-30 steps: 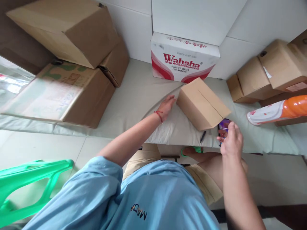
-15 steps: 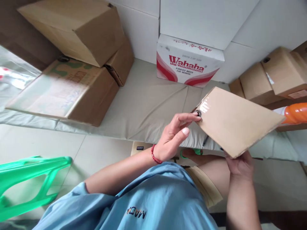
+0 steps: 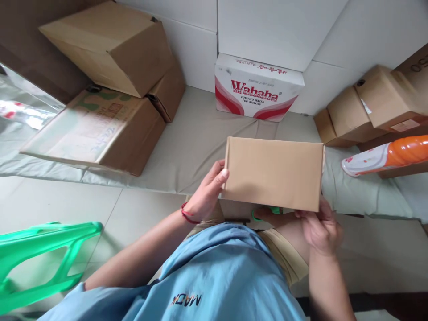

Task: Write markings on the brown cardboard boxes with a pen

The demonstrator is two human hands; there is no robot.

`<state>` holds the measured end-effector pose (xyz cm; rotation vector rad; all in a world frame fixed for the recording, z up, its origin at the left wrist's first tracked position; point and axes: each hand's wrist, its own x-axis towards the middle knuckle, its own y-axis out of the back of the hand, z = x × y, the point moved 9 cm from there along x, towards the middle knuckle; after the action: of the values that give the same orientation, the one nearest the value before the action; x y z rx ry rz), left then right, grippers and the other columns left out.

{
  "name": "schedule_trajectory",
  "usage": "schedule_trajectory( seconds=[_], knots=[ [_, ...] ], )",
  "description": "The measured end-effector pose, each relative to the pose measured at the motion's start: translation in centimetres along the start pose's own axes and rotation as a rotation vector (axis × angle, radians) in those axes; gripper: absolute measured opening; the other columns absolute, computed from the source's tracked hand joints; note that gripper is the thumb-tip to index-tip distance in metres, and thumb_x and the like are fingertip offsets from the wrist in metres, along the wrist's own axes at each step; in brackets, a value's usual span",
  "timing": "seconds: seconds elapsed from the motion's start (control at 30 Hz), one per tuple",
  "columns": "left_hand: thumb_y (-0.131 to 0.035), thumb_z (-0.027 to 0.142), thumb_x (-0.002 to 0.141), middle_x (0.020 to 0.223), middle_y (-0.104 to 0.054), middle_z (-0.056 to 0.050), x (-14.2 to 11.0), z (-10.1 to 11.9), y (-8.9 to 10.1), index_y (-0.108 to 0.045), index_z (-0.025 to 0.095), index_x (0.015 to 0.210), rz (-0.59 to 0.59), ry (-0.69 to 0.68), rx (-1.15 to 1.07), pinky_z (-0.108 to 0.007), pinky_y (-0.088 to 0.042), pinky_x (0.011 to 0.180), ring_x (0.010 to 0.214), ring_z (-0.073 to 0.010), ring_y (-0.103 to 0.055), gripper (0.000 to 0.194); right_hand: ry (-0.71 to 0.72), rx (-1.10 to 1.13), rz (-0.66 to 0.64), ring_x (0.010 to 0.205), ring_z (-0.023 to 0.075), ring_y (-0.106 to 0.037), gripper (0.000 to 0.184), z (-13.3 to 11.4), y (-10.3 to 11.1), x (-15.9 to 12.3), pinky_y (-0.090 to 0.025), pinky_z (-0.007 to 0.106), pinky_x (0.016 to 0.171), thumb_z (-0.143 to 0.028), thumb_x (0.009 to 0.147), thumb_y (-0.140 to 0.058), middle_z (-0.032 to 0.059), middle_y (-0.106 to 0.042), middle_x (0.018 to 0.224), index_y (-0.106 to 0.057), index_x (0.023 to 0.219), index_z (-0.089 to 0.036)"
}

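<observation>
Evidently held: plain carton [image 3: 273,174] — raised near the covered surface's [image 3: 187,147] front edge
Left hand [image 3: 207,191]: partly curled, gripping its left end
Right hand [image 3: 321,228]: fingers bent, holding the lower right corner
Behind: Wahaha box [image 3: 257,89]

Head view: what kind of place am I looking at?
Probably a storage or packing corner, perhaps in a home or small shop: cardboard boxes stacked on a cloth-covered bench, a printed water carton against the wall, and a plastic stool nearby.
</observation>
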<state>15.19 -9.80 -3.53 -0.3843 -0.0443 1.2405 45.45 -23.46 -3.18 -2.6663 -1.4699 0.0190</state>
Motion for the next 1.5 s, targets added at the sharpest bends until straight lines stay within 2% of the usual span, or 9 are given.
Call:
schedule_trajectory(
  seconds=[0.13,0.27,0.47,0.6,0.7,0.97,1.17,1.3,1.5],
  knots=[
    [-0.098,0.056,0.067,0.114,-0.084,-0.008,-0.4,-3.2,3.7,-0.077,0.023,0.113,0.118,0.250,-0.268,-0.034,-0.068,0.082,0.105,-0.0297,-0.081,0.061,0.134,-0.238,-0.204,0.115,0.0284,-0.073,0.041,-2.0,-3.9,-2.9,-0.066,0.044,0.089,-0.025,0.086,-0.085,0.0070,-0.066,0.155,-0.085,0.123,-0.042],
    [-0.095,0.044,0.064,0.104,-0.086,-0.009,-0.5,-3.8,7.3,-0.079,0.022,0.099,0.180,0.258,-0.256,-0.041,-0.070,0.081,0.100,-0.0337,-0.083,0.044,0.128,-0.238,-0.363,0.117,0.0279,-0.073,0.044,-1.8,-6.6,-4.4,-0.066,0.045,0.092,-0.021,0.091,-0.080,0.0055,-0.063,0.160,-0.084,0.127,-0.044],
    [-0.097,0.035,0.062,0.108,-0.080,-0.003,-1.8,4.9,8.9,-0.078,0.031,0.114,0.181,-0.116,-0.002,-0.028,-0.063,0.067,0.091,-0.0236,-0.075,0.056,-0.011,-0.650,-0.194,0.097,0.0240,-0.072,0.029,1.7,-3.2,1.4,-0.061,0.039,0.086,-0.043,0.095,-0.072,0.0118,-0.074,0.133,-0.083,0.119,-0.029],
    [-0.097,0.033,0.065,0.155,-0.061,-0.005,-5.1,12.9,4.3,-0.073,0.038,0.134,0.121,-0.461,0.608,-0.049,-0.062,0.104,0.135,-0.0370,-0.061,0.073,-0.181,-1.035,-0.045,0.078,0.0254,-0.064,0.026,4.3,0.9,6.6,-0.049,0.038,0.079,-0.046,0.090,-0.071,0.0090,-0.069,0.078,-0.074,0.080,-0.022],
    [-0.090,0.027,0.065,0.167,-0.049,-0.009,-6.9,15.0,-1.9,-0.072,0.039,0.135,-0.031,-0.712,1.021,-0.073,-0.040,0.126,0.152,-0.0483,-0.044,0.073,-0.271,-1.089,-0.076,0.074,0.0277,-0.063,0.037,6.0,1.0,9.0,-0.040,0.037,0.074,-0.040,0.082,-0.080,0.0057,-0.055,0.055,-0.059,0.056,-0.024],
    [-0.080,0.025,0.082,0.155,-0.066,-0.013,-4.5,10.8,-8.6,-0.077,0.029,0.112,-0.302,-0.700,1.168,-0.081,-0.029,0.131,0.163,-0.0500,-0.039,0.031,-0.254,-0.935,-0.008,0.056,0.0168,-0.049,0.034,4.5,0.8,10.3,-0.029,0.031,0.059,-0.035,0.070,-0.081,-0.0006,-0.048,0.048,-0.051,0.055,-0.025],
    [-0.068,0.039,0.104,0.138,-0.078,-0.016,-6.6,10.6,-12.3,-0.073,0.022,0.095,-0.356,-0.929,1.312,-0.049,-0.052,0.126,0.136,-0.0319,-0.073,0.019,-0.096,-0.356,0.208,0.043,0.0085,-0.027,0.040,-3.9,3.3,9.2,-0.023,0.023,0.045,-0.055,0.076,-0.071,-0.0093,-0.038,0.051,-0.041,0.074,-0.028],
    [-0.072,0.059,0.099,0.155,-0.065,-0.026,-6.5,8.8,-13.9,-0.069,0.015,0.134,-0.381,-0.875,1.524,-0.064,-0.049,0.124,0.148,-0.0437,-0.062,0.056,-0.050,0.053,0.092,0.049,0.0070,-0.042,0.031,-8.3,-0.5,8.1,-0.036,0.022,0.046,-0.039,0.072,-0.085,0.0076,-0.077,0.084,-0.072,0.095,-0.023],
    [-0.055,0.035,0.111,0.163,-0.061,-0.020,-6.5,8.1,-13.7,-0.058,0.017,0.154,-0.372,-0.883,1.617,-0.061,-0.043,0.125,0.151,-0.0386,-0.059,0.047,-0.015,-0.027,-0.144,0.055,0.0096,-0.054,0.018,-9.4,-6.6,6.1,-0.039,0.020,0.049,-0.033,0.083,-0.090,0.0007,-0.067,0.070,-0.076,0.086,-0.022]
  ],
)
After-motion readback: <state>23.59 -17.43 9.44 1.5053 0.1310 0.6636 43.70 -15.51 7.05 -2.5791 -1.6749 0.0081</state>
